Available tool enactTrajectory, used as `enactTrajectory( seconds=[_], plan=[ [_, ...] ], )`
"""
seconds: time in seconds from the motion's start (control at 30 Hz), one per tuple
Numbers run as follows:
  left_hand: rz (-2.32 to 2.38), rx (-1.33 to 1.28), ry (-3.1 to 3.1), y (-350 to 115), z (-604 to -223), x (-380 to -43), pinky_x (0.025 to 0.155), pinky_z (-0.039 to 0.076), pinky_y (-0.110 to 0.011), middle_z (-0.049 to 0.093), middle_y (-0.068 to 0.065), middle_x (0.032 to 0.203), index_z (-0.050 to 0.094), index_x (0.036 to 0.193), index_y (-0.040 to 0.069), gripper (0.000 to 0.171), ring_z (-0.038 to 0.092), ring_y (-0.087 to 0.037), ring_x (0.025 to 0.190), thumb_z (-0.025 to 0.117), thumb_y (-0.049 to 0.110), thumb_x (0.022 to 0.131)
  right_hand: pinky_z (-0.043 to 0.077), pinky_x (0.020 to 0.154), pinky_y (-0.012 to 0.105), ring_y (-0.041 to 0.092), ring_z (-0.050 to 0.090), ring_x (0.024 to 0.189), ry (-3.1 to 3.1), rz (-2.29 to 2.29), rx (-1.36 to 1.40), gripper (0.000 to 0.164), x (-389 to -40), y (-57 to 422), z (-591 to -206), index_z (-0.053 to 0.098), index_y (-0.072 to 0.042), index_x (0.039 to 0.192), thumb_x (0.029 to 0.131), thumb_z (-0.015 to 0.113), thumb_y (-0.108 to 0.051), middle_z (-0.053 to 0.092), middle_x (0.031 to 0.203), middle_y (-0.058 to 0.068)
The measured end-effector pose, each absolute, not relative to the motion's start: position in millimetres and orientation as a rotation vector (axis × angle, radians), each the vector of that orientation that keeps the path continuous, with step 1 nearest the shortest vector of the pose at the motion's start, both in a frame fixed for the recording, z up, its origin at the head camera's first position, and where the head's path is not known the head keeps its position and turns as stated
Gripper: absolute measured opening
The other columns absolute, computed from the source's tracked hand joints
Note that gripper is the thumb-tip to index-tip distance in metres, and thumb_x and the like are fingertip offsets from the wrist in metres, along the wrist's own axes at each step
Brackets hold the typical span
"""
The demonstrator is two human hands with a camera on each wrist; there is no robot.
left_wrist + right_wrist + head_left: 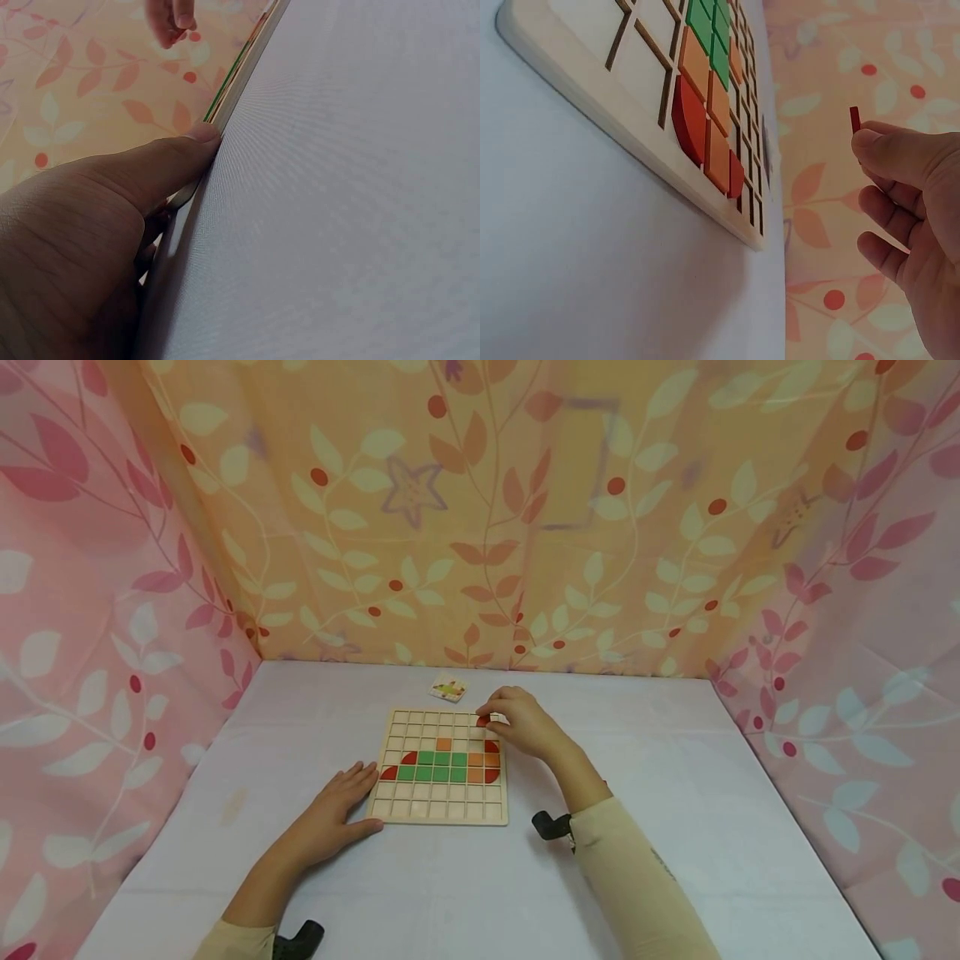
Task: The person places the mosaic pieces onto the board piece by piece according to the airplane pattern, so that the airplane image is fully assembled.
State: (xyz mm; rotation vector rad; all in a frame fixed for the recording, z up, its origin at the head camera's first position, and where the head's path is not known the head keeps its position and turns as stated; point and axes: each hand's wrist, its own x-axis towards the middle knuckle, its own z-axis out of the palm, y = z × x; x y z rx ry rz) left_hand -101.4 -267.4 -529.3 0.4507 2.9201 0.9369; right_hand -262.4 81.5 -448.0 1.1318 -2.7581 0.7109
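Note:
A square wooden grid board [438,817] lies on the table, partly filled with flat tiles. Green tiles [441,766] form its middle rows. Orange tiles [476,767] stand to their right, with one orange square [444,744] above. Red curved-edged tiles [491,774] sit at both ends. My left hand [330,817] rests at the board's left edge, fingers extended and thumb against the near corner. Over the far right corner, my right hand [519,723] pinches a red tile [856,120] between thumb and fingertips; the right wrist view shows it edge-on, above the board.
A small patterned card [447,689] lies behind the board. White cloth [660,752] covers the table. Floral curtains [480,527] stand at the back and both sides. A black wrist mount [551,825] hangs beside the right sleeve, another [298,941] by the left.

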Motion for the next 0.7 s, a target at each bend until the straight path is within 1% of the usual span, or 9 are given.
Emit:
enactTrajectory(
  seconds=[0.33,0.53,0.7],
  plan=[
    [0.932,0.462,2.922,-267.7,-528.9,-102.4,0.128,0.013,-0.054,0.031,-0.004,0.168,0.039,0.158,0.008,0.090,0.019,-0.031,0.158,0.081,0.043,0.087,0.046,0.105,0.042,0.021,0.057,0.111,-2.774,0.670,1.208,0.024,-264.3,64.0,-445.7,0.077,-0.013,0.119,0.095,0.075,-0.015,0.065,0.111,0.000],
    [0.935,0.447,2.917,-266.4,-527.0,-102.4,0.128,0.014,-0.055,0.032,-0.004,0.168,0.040,0.158,0.008,0.089,0.019,-0.031,0.158,0.081,0.042,0.086,0.046,0.106,0.039,0.018,0.056,0.112,-2.819,0.666,1.212,0.026,-270.4,54.4,-450.0,0.076,-0.013,0.121,0.095,0.075,-0.016,0.064,0.111,-0.003],
    [0.934,0.438,2.914,-266.9,-527.9,-101.8,0.128,0.014,-0.055,0.031,-0.003,0.168,0.039,0.158,0.009,0.090,0.019,-0.031,0.158,0.081,0.043,0.086,0.045,0.107,0.041,0.018,0.057,0.113,-2.798,0.645,1.264,0.025,-276.3,45.8,-456.1,0.077,-0.013,0.120,0.096,0.074,-0.018,0.065,0.113,-0.003]
  ],
)
